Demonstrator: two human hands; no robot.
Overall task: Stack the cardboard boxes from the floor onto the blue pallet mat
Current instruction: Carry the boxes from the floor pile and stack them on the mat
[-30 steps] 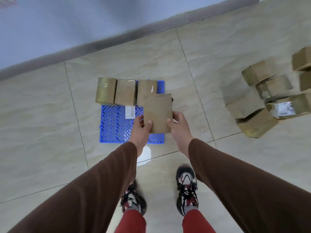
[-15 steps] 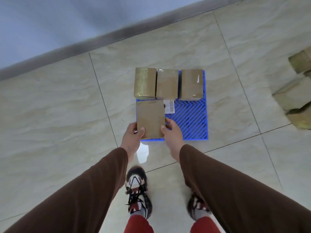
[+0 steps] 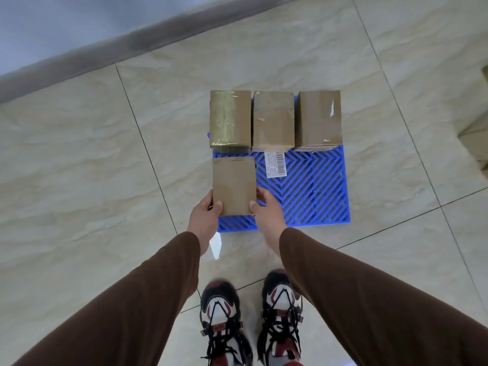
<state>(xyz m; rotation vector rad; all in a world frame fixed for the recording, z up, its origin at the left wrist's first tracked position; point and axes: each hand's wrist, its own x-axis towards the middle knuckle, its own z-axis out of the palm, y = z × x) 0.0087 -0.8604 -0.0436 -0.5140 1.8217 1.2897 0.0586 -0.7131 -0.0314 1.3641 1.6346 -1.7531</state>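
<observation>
- Item 1, blue pallet mat (image 3: 311,196): we see it flat on the tiled floor (image 3: 92,180) near the wall base. Its far row is filled; the near row shows bare ribbed surface at centre and right.
- Item 2, far row, 3 cardboard boxes: taped box (image 3: 230,120) at left, middle box (image 3: 273,121) with a barcode label (image 3: 276,164) hanging from its near side, right box (image 3: 318,120). They stand side by side, close together.
- Item 3, carried box (image 3: 233,184): we hold it over the mat's near-left corner, just short of the taped box. We cannot tell whether its base touches the mat yet.
- Item 4, left hand (image 3: 204,219): it grips the box's near-left corner, thumb on the top face.
- Item 5, right hand (image 3: 268,211): it grips the near-right corner the same way, thumb on top, fingers curled at the side.
- Item 6, more cardboard (image 3: 475,143): partly in view at the right edge, on the floor.
- Risk 1: the box's left side runs about level with the mat's left edge; in our judgement, letting go here could leave it overhanging.
- Risk 2: pushing it forward hard could shove the taped box off the far edge.
- Risk 3: both grips sit at the near end only, so the far end could dip and snag the mat's ribs.
</observation>
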